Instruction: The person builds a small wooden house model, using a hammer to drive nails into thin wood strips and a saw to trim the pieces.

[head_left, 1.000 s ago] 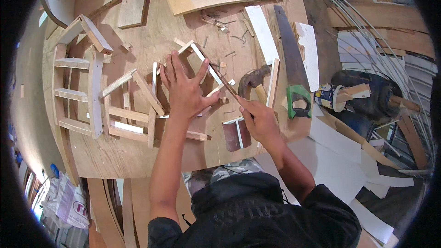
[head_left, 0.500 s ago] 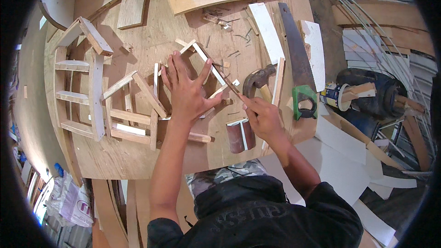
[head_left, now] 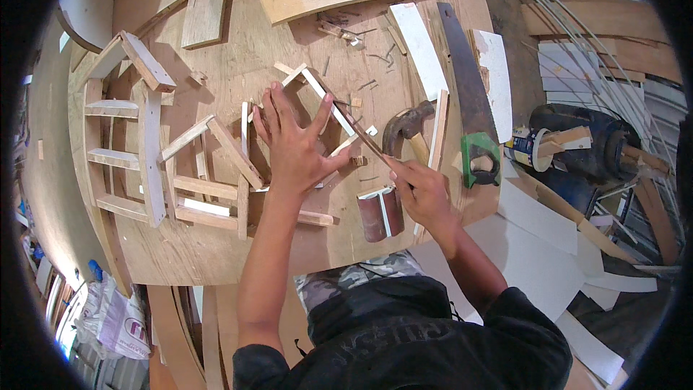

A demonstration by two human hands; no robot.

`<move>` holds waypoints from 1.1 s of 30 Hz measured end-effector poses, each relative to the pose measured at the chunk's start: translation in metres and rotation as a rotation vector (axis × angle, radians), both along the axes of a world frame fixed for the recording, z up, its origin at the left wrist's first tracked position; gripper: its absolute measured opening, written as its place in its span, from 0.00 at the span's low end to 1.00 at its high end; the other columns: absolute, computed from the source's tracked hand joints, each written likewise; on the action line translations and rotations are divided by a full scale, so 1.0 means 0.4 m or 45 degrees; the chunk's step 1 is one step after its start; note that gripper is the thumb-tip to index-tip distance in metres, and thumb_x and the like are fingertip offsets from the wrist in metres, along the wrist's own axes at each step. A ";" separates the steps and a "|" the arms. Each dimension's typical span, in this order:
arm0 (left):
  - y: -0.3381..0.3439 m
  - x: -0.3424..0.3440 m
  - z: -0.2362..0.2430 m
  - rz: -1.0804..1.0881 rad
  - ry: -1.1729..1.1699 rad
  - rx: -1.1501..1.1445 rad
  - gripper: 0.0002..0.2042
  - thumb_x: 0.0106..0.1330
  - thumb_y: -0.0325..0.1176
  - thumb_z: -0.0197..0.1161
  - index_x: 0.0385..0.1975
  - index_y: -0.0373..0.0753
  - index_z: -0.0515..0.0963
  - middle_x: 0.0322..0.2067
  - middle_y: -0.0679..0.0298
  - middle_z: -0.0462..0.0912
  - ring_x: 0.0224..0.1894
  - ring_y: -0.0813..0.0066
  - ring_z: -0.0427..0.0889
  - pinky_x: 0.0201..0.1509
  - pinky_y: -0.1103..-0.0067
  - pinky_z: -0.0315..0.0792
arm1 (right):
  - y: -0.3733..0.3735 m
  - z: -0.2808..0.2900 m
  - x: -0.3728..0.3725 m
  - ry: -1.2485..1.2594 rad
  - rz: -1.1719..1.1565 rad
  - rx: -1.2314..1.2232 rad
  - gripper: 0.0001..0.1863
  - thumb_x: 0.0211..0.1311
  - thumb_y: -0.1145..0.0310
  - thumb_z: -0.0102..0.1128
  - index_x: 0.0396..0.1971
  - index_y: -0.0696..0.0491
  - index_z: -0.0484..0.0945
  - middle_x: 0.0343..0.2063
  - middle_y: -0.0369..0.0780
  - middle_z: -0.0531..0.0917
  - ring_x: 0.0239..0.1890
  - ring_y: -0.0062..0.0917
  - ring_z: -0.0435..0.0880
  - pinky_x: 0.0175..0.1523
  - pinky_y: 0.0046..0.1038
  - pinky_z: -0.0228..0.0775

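Observation:
My left hand (head_left: 294,148) presses down on a small house-shaped wooden frame with its fingers spread. The frame's pale slat (head_left: 315,82) shows past the fingers; the rest is partly covered by the hand. A thin dark brown strip (head_left: 359,130) runs along the frame's right edge. Its near end is pinched in my right hand (head_left: 422,191); whether it is a file or a stiff abrasive strip, I cannot tell. Just below my right hand lies a block wrapped in reddish-brown sheet (head_left: 378,214). A hammer (head_left: 408,130) rests between that hand and the saw.
A green-handled handsaw (head_left: 469,87) and white boards (head_left: 420,50) lie to the right. Bent nails (head_left: 382,58) are scattered beyond the frame. At left stand two other wooden frames, one larger (head_left: 151,152) and one smaller (head_left: 242,206). A tub (head_left: 538,149) sits off the table's right side.
My right hand has drawn back slightly to the right and toward me, the strip sliding along the frame's edge with it. My left hand stays in place.

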State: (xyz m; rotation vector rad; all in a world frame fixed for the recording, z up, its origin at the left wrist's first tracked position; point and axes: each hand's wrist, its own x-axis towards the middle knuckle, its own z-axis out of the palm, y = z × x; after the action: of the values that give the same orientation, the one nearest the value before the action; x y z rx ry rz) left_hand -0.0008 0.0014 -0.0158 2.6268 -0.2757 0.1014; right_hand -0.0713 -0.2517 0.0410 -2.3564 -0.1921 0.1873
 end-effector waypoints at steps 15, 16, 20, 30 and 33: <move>-0.002 0.002 0.004 0.003 -0.015 0.032 0.50 0.46 0.64 0.78 0.76 0.69 0.70 0.79 0.29 0.47 0.81 0.27 0.46 0.80 0.39 0.37 | 0.003 0.008 0.025 0.026 0.035 -0.043 0.20 0.71 0.73 0.65 0.62 0.47 0.86 0.29 0.43 0.83 0.27 0.35 0.83 0.34 0.34 0.75; -0.002 0.002 0.004 0.008 -0.015 0.039 0.50 0.46 0.64 0.78 0.76 0.70 0.70 0.79 0.29 0.47 0.81 0.27 0.46 0.80 0.39 0.37 | 0.001 0.013 0.027 0.043 0.029 -0.051 0.20 0.71 0.73 0.65 0.62 0.47 0.86 0.29 0.43 0.83 0.26 0.35 0.83 0.34 0.34 0.74; 0.001 0.001 -0.002 0.001 -0.026 0.025 0.50 0.45 0.62 0.80 0.76 0.69 0.71 0.79 0.27 0.43 0.81 0.24 0.43 0.80 0.36 0.36 | -0.002 0.034 0.039 0.103 0.032 -0.067 0.20 0.72 0.72 0.64 0.62 0.46 0.86 0.28 0.43 0.83 0.26 0.35 0.82 0.33 0.34 0.73; -0.003 0.001 0.006 0.015 0.013 -0.006 0.50 0.44 0.62 0.81 0.75 0.68 0.73 0.79 0.27 0.43 0.81 0.23 0.44 0.80 0.37 0.36 | 0.003 0.031 0.050 0.101 0.078 -0.092 0.20 0.72 0.71 0.64 0.62 0.46 0.86 0.28 0.44 0.82 0.26 0.36 0.82 0.32 0.35 0.72; -0.003 0.001 0.002 0.010 -0.007 -0.020 0.50 0.44 0.62 0.81 0.75 0.68 0.72 0.80 0.28 0.43 0.81 0.24 0.43 0.79 0.36 0.37 | 0.015 0.032 0.050 0.153 0.050 -0.029 0.20 0.72 0.71 0.63 0.62 0.48 0.86 0.26 0.45 0.79 0.26 0.39 0.81 0.35 0.38 0.72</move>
State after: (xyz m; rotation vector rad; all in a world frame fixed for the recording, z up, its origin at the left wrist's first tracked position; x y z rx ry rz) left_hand -0.0004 0.0002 -0.0148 2.6125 -0.2650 0.1127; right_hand -0.0515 -0.2457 0.0539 -2.3566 -0.1789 0.3508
